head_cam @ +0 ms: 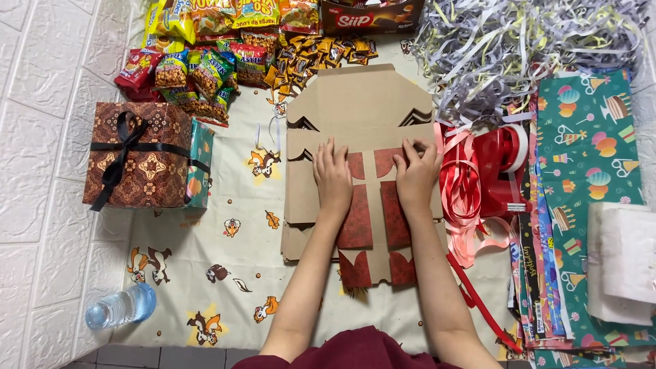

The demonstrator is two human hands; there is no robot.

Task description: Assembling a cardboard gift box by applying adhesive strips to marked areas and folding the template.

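Pressed flat on a flattened cardboard box (362,147) with dark red patterned panels — left hand (333,179) and right hand (415,174), both spread wide, palms down, fingers pointing away from the body, nothing gripped. Lying unfolded on a cartoon-printed cloth (225,273), atop more flat cardboard of the same kind. Left of the box, a finished brown patterned gift box (140,156) tied with black ribbon; beyond it, a heap of snack packets (205,61). Just right of the box, touching its edge, a tangle of red and pink ribbon (471,184); farther right, sheets of green party-print wrapping paper (588,171). Past the box's far right corner — shredded paper strips (519,41). Well to its near left, a water bottle (121,307) on its side.
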